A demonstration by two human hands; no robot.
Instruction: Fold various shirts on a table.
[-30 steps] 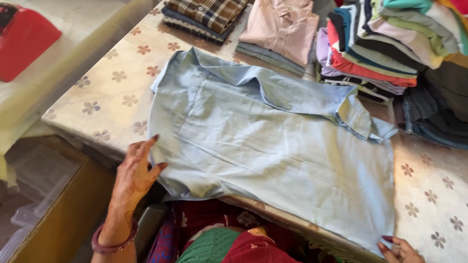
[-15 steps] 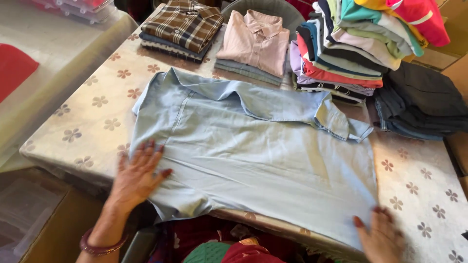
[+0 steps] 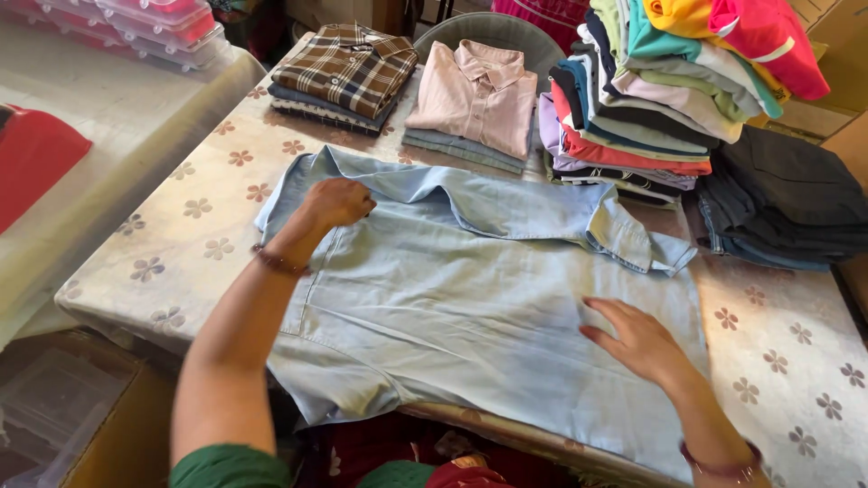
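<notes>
Shirt point(image 3: 470, 298) lies crosswise, collar left; left hand point(image 3: 336, 202) pinches it, right hand point(image 3: 637, 339) spread flat.

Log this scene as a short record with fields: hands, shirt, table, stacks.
left hand: closed on the blue shirt near its collar
right hand: flat, fingers spread, pressing the shirt's lower part
shirt: spread across the table, hem hanging over the near edge
table: pale cloth with a flower print
stacks: plaid pile, pink shirt pile, tall mixed pile, dark pile, all behind the shirt
</notes>
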